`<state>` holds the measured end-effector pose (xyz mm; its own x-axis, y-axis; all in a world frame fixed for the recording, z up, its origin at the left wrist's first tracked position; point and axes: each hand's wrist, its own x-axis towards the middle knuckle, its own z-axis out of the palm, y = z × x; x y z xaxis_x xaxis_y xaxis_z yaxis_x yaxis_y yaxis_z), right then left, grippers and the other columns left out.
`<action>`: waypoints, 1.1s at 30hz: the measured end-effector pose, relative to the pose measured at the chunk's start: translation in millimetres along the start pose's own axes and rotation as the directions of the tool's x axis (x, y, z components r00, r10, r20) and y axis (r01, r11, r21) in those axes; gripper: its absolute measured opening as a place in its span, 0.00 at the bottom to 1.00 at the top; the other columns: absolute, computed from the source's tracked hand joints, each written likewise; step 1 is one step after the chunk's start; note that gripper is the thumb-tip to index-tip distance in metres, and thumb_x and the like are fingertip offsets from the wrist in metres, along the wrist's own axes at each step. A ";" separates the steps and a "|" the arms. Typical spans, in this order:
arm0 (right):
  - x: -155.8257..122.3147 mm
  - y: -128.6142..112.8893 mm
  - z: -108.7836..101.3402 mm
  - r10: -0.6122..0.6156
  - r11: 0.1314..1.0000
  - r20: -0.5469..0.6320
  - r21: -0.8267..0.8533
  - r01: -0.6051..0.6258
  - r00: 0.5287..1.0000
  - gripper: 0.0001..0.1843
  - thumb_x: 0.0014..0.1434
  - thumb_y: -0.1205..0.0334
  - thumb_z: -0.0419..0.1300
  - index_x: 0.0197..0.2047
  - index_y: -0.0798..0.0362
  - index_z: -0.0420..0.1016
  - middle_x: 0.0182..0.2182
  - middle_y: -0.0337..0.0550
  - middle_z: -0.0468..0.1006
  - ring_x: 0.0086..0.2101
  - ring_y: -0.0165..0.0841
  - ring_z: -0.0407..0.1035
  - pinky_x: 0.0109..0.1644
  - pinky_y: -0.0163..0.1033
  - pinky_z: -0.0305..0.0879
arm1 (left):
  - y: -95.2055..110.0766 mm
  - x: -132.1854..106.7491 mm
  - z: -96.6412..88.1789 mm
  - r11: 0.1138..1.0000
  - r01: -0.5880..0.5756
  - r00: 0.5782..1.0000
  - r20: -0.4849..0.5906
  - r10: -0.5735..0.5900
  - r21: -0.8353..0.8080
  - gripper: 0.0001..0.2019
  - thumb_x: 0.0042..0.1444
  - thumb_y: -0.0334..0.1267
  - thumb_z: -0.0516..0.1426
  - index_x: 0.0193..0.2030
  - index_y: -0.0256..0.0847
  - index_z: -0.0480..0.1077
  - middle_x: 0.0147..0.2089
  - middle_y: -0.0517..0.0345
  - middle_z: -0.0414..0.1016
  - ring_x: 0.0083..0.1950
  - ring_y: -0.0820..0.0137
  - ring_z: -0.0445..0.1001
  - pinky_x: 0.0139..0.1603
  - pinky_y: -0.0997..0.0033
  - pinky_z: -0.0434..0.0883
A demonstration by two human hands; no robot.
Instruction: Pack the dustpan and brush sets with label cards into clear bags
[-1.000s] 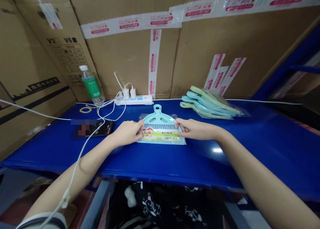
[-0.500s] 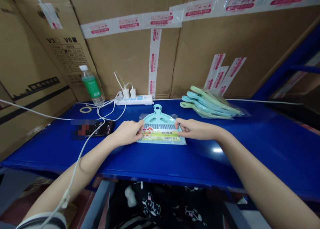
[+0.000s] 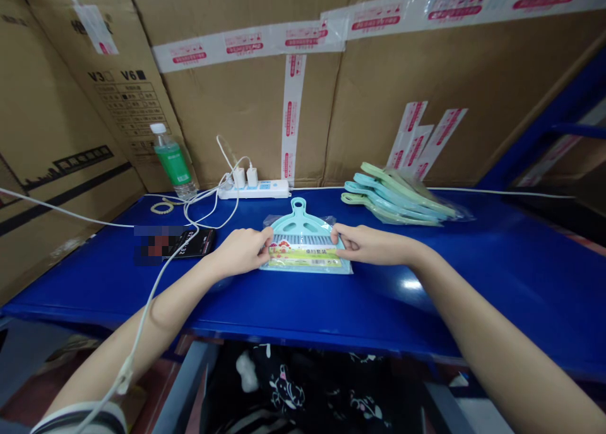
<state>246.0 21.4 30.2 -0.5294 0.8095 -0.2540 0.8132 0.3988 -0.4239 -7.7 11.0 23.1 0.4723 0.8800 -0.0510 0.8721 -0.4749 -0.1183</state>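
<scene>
A light blue dustpan and brush set (image 3: pixel 303 253) in a clear plastic wrapper lies on the blue table in front of me, its looped handle pointing away. Grey bristles and a printed label with red mushrooms show through the wrapper. My left hand (image 3: pixel 246 251) grips the set's left edge with curled fingers. On the opposite edge, my right hand (image 3: pixel 357 243) pinches the set between thumb and fingers. To the right rear, several wrapped green and blue dustpan sets (image 3: pixel 402 197) lie in a pile.
A white power strip (image 3: pixel 265 189) with plugged-in chargers sits along the cardboard wall. Left of it stands a green-labelled bottle (image 3: pixel 174 163), near a coiled band (image 3: pixel 162 207). A phone (image 3: pixel 196 243) lies left of my hand. A white cable (image 3: pixel 161 276) crosses over my left forearm.
</scene>
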 end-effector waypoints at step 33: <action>-0.9 -0.6 -1.0 0.003 1.000 0.002 0.003 -0.003 1.000 0.12 0.53 0.51 0.49 0.37 0.49 0.57 0.24 0.38 0.64 0.26 0.36 0.62 0.30 0.40 0.57 | 0.3 -0.2 0.4 1.000 -0.006 1.000 -0.003 0.006 0.007 0.06 0.56 0.33 0.50 0.40 0.41 0.64 0.28 0.60 0.75 0.32 0.64 0.76 0.29 0.71 0.62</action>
<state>246.2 20.9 31.6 -0.5270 0.8102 -0.2567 0.8143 0.3948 -0.4255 -7.5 10.7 22.7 0.4777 0.8772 -0.0487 0.8684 -0.4798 -0.1249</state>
